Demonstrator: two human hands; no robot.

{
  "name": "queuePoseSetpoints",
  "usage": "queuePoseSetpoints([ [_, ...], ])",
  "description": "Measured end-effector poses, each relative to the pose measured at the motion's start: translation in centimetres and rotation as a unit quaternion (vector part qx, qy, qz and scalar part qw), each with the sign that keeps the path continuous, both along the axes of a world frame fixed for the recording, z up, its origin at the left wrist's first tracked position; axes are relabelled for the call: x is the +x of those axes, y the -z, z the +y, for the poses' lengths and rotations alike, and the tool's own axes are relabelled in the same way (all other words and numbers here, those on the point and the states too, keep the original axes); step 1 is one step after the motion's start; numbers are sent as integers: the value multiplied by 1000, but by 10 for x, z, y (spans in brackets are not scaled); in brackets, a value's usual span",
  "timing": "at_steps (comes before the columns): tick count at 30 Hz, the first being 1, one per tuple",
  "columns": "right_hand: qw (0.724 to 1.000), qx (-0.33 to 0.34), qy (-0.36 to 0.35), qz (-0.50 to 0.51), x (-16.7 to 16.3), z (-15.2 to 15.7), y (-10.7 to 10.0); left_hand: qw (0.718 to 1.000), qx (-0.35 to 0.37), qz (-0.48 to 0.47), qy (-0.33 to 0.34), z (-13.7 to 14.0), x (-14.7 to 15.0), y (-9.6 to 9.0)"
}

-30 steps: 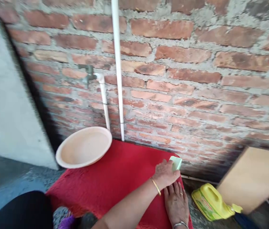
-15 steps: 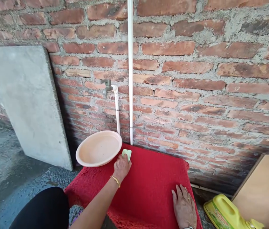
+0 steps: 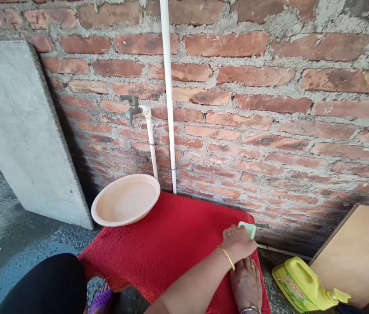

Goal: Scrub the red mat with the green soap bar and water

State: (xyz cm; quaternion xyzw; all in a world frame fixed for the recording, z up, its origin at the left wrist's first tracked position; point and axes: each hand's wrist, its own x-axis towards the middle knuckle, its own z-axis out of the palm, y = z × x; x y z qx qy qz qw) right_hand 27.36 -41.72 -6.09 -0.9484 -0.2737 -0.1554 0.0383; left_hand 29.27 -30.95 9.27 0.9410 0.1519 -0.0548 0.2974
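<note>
A red cloth [image 3: 184, 226] with a shaggy fringe lies spread over a low flat surface by the brick wall. My left hand [image 3: 238, 242], with a gold bangle at the wrist, grips a pale green scrub brush [image 3: 249, 229] near the cloth's far right corner. The brush's underside is hidden. Just below it, my right hand [image 3: 247, 281] rests flat on the cloth's right side, fingers stretched out and the tips partly covered by the left hand. A pale pink basin [image 3: 127, 200] sits tilted at the cloth's far left corner.
Above the basin, a grey tap [image 3: 132, 108] juts from a white pipe [image 3: 152, 141]; a taller pipe [image 3: 169, 96] runs beside it. A concrete slab [image 3: 30, 131] leans at left. At right are a yellow jug [image 3: 302, 285] and a tan board [image 3: 357, 253].
My left hand has carried the scrub brush rightward across the cloth, from beside the basin to above my right hand. The right hand stays flat on the cloth. The view has shifted slightly.
</note>
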Motion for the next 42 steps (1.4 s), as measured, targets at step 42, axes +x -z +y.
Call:
queuePoseSetpoints([
  [42,564,787,239,69,20,-43,-70,984,-177,11,10,-17,-57,4],
])
